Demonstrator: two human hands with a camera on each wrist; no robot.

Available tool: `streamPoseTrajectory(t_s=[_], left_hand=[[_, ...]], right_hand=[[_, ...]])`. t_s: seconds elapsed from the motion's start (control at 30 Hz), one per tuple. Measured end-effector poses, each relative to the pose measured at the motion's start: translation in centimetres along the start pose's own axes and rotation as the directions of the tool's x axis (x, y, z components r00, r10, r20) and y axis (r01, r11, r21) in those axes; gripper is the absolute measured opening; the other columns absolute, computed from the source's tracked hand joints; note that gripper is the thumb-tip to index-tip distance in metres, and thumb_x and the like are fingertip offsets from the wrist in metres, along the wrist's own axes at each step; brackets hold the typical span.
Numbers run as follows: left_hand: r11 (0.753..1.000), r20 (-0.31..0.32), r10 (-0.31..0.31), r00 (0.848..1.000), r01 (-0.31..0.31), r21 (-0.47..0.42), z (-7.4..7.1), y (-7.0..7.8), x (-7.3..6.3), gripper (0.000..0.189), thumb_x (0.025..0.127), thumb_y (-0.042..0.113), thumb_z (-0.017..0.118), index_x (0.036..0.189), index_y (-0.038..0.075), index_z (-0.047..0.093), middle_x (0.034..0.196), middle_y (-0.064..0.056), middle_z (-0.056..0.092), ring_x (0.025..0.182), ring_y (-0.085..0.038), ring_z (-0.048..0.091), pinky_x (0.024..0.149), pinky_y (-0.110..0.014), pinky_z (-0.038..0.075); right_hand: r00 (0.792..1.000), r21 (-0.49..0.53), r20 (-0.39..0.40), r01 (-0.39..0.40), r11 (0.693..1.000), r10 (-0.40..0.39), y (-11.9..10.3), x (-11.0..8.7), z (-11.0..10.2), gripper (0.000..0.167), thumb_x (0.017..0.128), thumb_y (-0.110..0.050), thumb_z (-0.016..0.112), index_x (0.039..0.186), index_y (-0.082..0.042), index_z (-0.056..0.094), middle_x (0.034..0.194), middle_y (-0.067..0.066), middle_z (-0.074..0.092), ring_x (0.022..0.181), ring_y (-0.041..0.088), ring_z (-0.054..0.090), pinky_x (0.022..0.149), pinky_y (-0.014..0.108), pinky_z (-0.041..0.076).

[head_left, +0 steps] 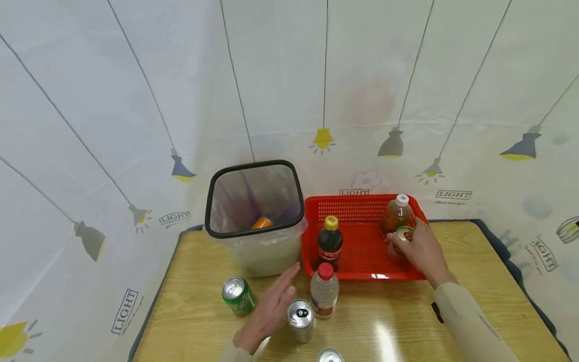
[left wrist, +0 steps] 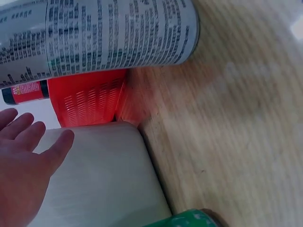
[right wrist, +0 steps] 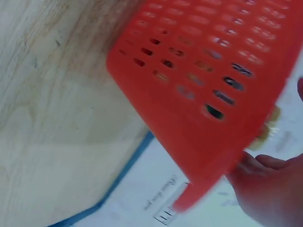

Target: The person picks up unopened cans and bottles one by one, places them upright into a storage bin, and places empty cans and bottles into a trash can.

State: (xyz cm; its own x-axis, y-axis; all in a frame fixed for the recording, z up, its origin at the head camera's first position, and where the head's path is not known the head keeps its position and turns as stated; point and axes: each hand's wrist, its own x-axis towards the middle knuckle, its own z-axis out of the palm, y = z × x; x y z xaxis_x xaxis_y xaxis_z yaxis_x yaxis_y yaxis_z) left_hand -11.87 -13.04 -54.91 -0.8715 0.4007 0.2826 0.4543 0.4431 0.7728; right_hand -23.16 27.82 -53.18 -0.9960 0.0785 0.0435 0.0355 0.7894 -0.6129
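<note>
My right hand (head_left: 425,250) grips a drink can (head_left: 404,233), its top showing gold and red, inside the right end of the red plastic basket (head_left: 364,276). Just behind that can stands a bottle of amber drink (head_left: 396,213) with a white cap. In the right wrist view the basket wall (right wrist: 189,118) hides most of that grip. The left hand (head_left: 270,307) has straight fingers and holds nothing. It hovers between a green can (head_left: 239,297) and a silver can (head_left: 300,319), its fingertips pointing at the bin.
A bin (head_left: 267,256) with a clear liner and an orange object (head_left: 262,222) inside stands left of the basket. A cola bottle (head_left: 329,244) with a yellow cap is in the basket's left end. Before it stands a red-capped clear bottle (head_left: 324,291); another can (head_left: 330,355) is at the bottom edge.
</note>
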Motion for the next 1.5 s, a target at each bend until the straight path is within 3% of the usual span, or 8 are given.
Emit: streamPoseTrajectory(t_s=[0.37, 0.57, 0.7, 0.83, 1.1, 1.2, 1.37, 1.5], left_hand=[[0.999, 0.158, 0.004, 0.987, 0.004, -0.054, -0.2, -0.7, 2.0, 0.049, 0.113, 0.02, 0.032, 0.158, 0.002, 0.04, 0.166, -0.013, 0.034, 0.153, -0.035, 0.029, 0.122, -0.051, 0.026], [1.0, 0.221, 0.012, 0.975, -0.009, -0.012, -0.3, -1.2, 2.6, 0.052, 0.115, 0.026, 0.026, 0.159, 0.0, 0.037, 0.168, -0.013, 0.029, 0.154, -0.036, 0.026, 0.12, -0.06, 0.025], [1.0, 0.279, -0.01, 0.96, 0.003, 0.025, -0.5, -1.1, 2.9, 0.053, 0.115, 0.028, 0.026, 0.159, 0.001, 0.036, 0.169, -0.011, 0.027, 0.156, -0.034, 0.02, 0.122, -0.058, 0.022], [0.997, 0.309, -0.031, 0.951, 0.005, 0.083, -0.5, -1.0, 3.2, 0.052, 0.115, 0.028, 0.028, 0.157, 0.001, 0.04, 0.168, -0.008, 0.028, 0.156, -0.032, 0.02, 0.123, -0.054, 0.022], [0.989, 0.338, -0.046, 0.94, -0.005, 0.148, -0.6, -0.8, 3.5, 0.053, 0.115, 0.03, 0.026, 0.155, 0.0, 0.043, 0.168, -0.008, 0.029, 0.156, -0.03, 0.023, 0.124, -0.048, 0.023], [0.987, 0.344, -0.06, 0.937, 0.005, 0.158, -0.7, -0.8, 3.6, 0.054, 0.115, 0.031, 0.023, 0.155, 0.0, 0.043, 0.168, -0.009, 0.029, 0.155, -0.031, 0.023, 0.124, -0.048, 0.024], [0.988, 0.341, -0.08, 0.937, 0.029, 0.151, -0.8, -1.1, 3.9, 0.057, 0.115, 0.037, 0.023, 0.155, 0.002, 0.046, 0.167, -0.006, 0.031, 0.155, -0.031, 0.024, 0.124, -0.05, 0.024], [0.988, 0.338, -0.064, 0.939, 0.011, 0.157, -0.9, -1.4, 4.1, 0.057, 0.114, 0.038, 0.027, 0.153, 0.002, 0.049, 0.166, -0.005, 0.034, 0.154, -0.031, 0.026, 0.123, -0.051, 0.025]], right_hand=[[0.975, 0.119, -0.216, 0.078, 0.99, -0.051, -2.8, -8.0, -2.5, 0.07, 0.108, -0.039, 0.053, 0.155, 0.008, 0.033, 0.145, 0.034, 0.047, 0.121, 0.05, 0.053, 0.092, 0.069, 0.048], [0.97, 0.175, -0.193, 0.184, 0.967, -0.149, -4.2, -12.1, -1.7, 0.051, 0.109, -0.031, 0.055, 0.149, 0.0, 0.05, 0.145, 0.02, 0.057, 0.126, 0.04, 0.059, 0.091, 0.009, 0.045], [0.949, 0.184, -0.17, 0.294, 0.938, -0.264, -5.3, -14.0, 0.1, 0.039, 0.108, -0.022, 0.058, 0.144, -0.01, 0.059, 0.141, 0.006, 0.064, 0.125, 0.016, 0.06, 0.095, 0.001, 0.035], [0.924, 0.188, -0.144, 0.377, 0.907, -0.354, -6.4, -15.0, 2.2, 0.041, 0.105, -0.017, 0.062, 0.146, -0.02, 0.061, 0.142, -0.003, 0.064, 0.128, 0.006, 0.057, 0.102, 0.004, 0.032], [0.893, 0.274, -0.076, 0.447, 0.852, -0.444, -9.0, -14.9, 4.6, 0.064, 0.1, -0.016, 0.066, 0.158, -0.028, 0.044, 0.155, 0.0, 0.053, 0.14, 0.023, 0.051, 0.111, 0.013, 0.031], [0.887, 0.31, -0.051, 0.451, 0.837, -0.459, -9.7, -14.6, 5.1, 0.071, 0.098, -0.02, 0.068, 0.162, -0.027, 0.037, 0.16, 0.001, 0.046, 0.142, 0.028, 0.048, 0.114, 0.029, 0.038], [0.898, 0.387, -0.013, 0.409, 0.826, -0.439, -10.7, -13.9, 6.3, 0.079, 0.095, -0.027, 0.073, 0.164, -0.02, 0.034, 0.163, 0.006, 0.042, 0.143, 0.039, 0.045, 0.108, 0.065, 0.041], [0.915, 0.42, 0.004, 0.365, 0.831, -0.404, -11.4, -13.5, 7.6, 0.083, 0.092, -0.032, 0.079, 0.162, -0.02, 0.037, 0.16, 0.007, 0.045, 0.142, 0.038, 0.046, 0.107, 0.068, 0.04]])
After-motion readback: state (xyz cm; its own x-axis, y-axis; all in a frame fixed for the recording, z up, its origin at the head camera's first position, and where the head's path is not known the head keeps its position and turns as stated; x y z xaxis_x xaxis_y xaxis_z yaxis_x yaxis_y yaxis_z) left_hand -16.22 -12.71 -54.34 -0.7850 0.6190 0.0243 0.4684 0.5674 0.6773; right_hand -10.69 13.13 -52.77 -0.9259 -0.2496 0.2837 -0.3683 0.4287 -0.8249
